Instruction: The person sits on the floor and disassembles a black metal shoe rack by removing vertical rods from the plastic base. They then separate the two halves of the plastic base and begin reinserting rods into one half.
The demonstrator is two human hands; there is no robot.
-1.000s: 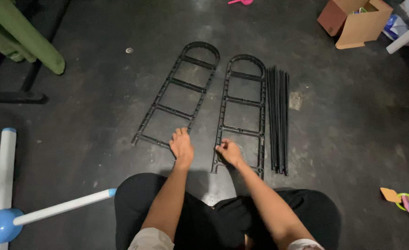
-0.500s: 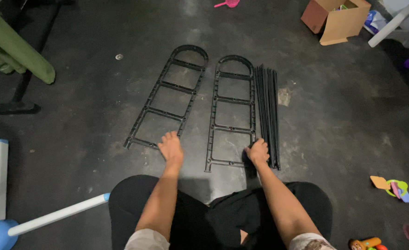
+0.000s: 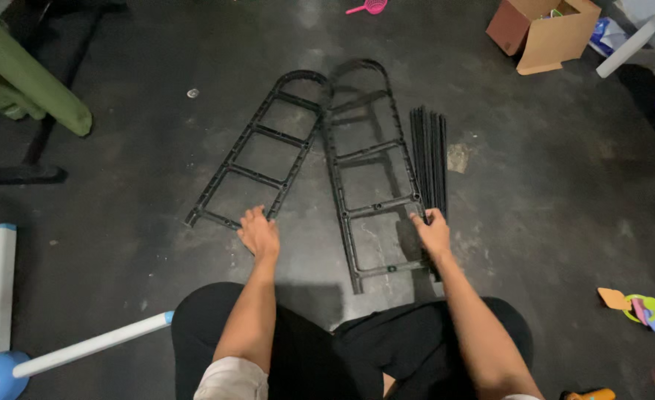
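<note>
Far right, an open cardboard box (image 3: 546, 33) sits on the floor (image 3: 549, 185); something colourful shows at its mouth, too small to identify. My right hand (image 3: 434, 233) is clenched on the right rail of the right ladder-shaped black plastic frame (image 3: 364, 159), near its near end; that frame looks tilted, its right edge raised off the floor. It has an arched far end, cross rungs and small holes along the rails. Its far arch overlaps the arched end of the left frame (image 3: 257, 152), which lies flat and slants to the near left. My left hand (image 3: 258, 233) rests on the left frame's near end; whether its grip is closed I cannot tell. A bundle of thin black rods (image 3: 429, 152) lies just right of the raised frame.
</note>
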